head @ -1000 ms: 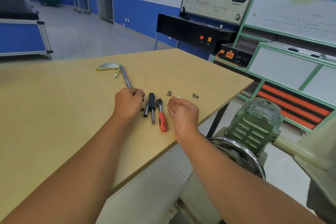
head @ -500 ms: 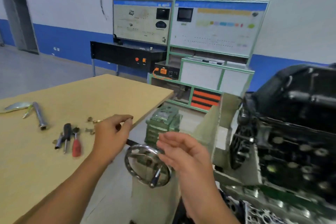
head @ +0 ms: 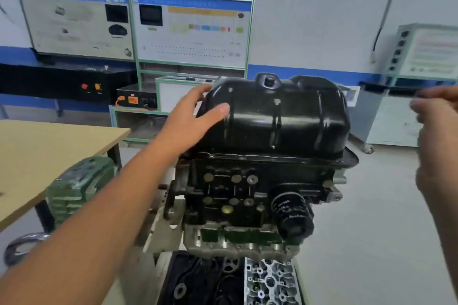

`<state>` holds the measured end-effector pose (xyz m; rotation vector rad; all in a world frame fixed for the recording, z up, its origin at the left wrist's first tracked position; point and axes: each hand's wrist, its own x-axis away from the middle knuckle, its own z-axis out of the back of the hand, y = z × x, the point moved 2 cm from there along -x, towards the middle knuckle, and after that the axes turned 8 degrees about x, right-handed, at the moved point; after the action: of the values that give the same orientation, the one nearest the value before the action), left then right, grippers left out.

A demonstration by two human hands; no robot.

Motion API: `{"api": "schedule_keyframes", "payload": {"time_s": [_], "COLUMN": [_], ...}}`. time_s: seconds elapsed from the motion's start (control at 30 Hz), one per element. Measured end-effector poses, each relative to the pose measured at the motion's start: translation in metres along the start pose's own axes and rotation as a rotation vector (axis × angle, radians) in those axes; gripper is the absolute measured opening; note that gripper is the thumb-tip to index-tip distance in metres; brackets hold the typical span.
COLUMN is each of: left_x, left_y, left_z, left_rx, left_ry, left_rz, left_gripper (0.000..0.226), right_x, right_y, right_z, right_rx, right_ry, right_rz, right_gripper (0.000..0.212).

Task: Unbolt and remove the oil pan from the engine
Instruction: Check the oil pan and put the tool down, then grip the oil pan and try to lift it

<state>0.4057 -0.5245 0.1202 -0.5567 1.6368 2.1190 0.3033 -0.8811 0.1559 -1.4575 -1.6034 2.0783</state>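
My left hand [head: 190,116]: fingers straight, spread, laid on left end of oil pan [head: 277,116]. My right hand [head: 436,109]: raised at right, well apart from pan, blurred; grip cannot be told. Pan sits atop inverted engine [head: 247,195], flange on block. Judge step: bolts out, lift-off beginning. Next calls for right hand on opposite end, even upward pull to break seal. Desk [head: 49,146] left, bare here. Training panels [head: 193,30] on rear wall, grey floor [head: 371,218].

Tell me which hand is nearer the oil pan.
Left. The left hand lies open against the oil pan's left end, thumb on its front face. The right hand is raised off to the pan's right, clear of it.
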Motion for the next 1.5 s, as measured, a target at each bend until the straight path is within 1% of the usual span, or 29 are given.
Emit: {"api": "schedule_keyframes", "payload": {"time_s": [0.03, 0.07, 0.1, 0.17, 0.2, 0.23, 0.3, 0.33, 0.4, 0.53, 0.67, 0.77, 0.83, 0.93, 1.0, 1.1, 1.17, 1.23, 1.4, 1.5], "left_x": [-0.015, -0.027, -0.038, -0.051, -0.053, -0.053, -0.056, -0.058, -0.061, -0.066, -0.067, -0.069, -0.07, -0.068, -0.068, -0.077, -0.083, -0.085, -0.072, -0.073], "left_y": [-0.006, -0.013, -0.021, -0.037, -0.043, -0.047, -0.047, -0.046, -0.043, -0.03, -0.024, -0.022, -0.02, -0.015, -0.011, -0.004, -0.002, -0.002, -0.004, -0.005], "left_z": [0.001, 0.004, 0.009, 0.02, 0.025, 0.025, 0.024, 0.023, 0.019, 0.017, 0.018, 0.021, 0.022, 0.022, 0.018, 0.008, 0.004, 0.003, 0.003, 0.001], "left_rx": [-0.017, -0.037, -0.038, 0.02, 0.03, 0.011, -0.069, -0.085, -0.03, 0.082, 0.007, -0.074, -0.088, -0.083, -0.05, 0.024, 0.065, 0.086, 0.15, 0.174], "left_ry": [-0.077, -0.179, -0.286, -0.434, -0.495, -0.559, -0.629, -0.634, -0.639, -0.627, -0.582, -0.576, -0.573, -0.53, -0.471, -0.404, -0.41, -0.404, -0.294, -0.299], "left_rz": [0.008, 0.01, 0.021, 0.103, 0.136, 0.144, 0.119, 0.111, 0.119, 0.163, 0.261, 0.282, 0.302, 0.323, 0.344, 0.422, 0.471, 0.478, 0.501, 0.498], "left_gripper": [0.097, 0.11, 0.122, 0.143, 0.148, 0.151, 0.156, 0.157, 0.156, 0.149, 0.149, 0.15, 0.15, 0.144, 0.135, 0.116, 0.115, 0.115, 0.112, 0.111], "right_x": [-0.028, -0.05, -0.068, -0.09, -0.091, -0.092, -0.094, -0.092, -0.089, -0.089, -0.093, -0.1, -0.103, -0.103, -0.1, -0.099, -0.101, -0.104, -0.109, -0.109], "right_y": [0.018, 0.036, 0.054, 0.083, 0.094, 0.104, 0.114, 0.115, 0.108, 0.085, 0.072, 0.061, 0.055, 0.046, 0.041, 0.038, 0.037, 0.035, 0.032, 0.033], "right_z": [-0.003, -0.012, -0.022, -0.049, -0.062, -0.07, -0.085, -0.092, -0.1, -0.108, -0.11, -0.113, -0.117, -0.117, -0.116, -0.114, -0.116, -0.119, -0.128, -0.125], "right_rx": [0.024, 0.035, 0.056, 0.067, 0.049, 0.025, -0.044, -0.086, -0.144, -0.155, -0.112, -0.09, -0.064, -0.043, -0.023, 0.017, 0.037, 0.063, 0.085, 0.094], "right_ry": [-0.063, -0.175, -0.322, -0.701, -0.864, -0.975, -1.073, -1.095, -1.077, -0.943, -0.918, -0.915, -0.919, -0.875, -0.861, -0.833, -0.831, -0.832, -0.851, -0.849], "right_rz": [-0.033, -0.048, -0.033, -0.002, -0.002, -0.009, -0.019, -0.045, -0.091, -0.221, -0.329, -0.395, -0.411, -0.442, -0.453, -0.497, -0.507, -0.505, -0.493, -0.494], "right_gripper": [0.03, 0.038, 0.047, 0.067, 0.082, 0.097, 0.121, 0.128, 0.131, 0.12, 0.111, 0.104, 0.1, 0.093, 0.087, 0.082, 0.079, 0.078, 0.074, 0.073]}}
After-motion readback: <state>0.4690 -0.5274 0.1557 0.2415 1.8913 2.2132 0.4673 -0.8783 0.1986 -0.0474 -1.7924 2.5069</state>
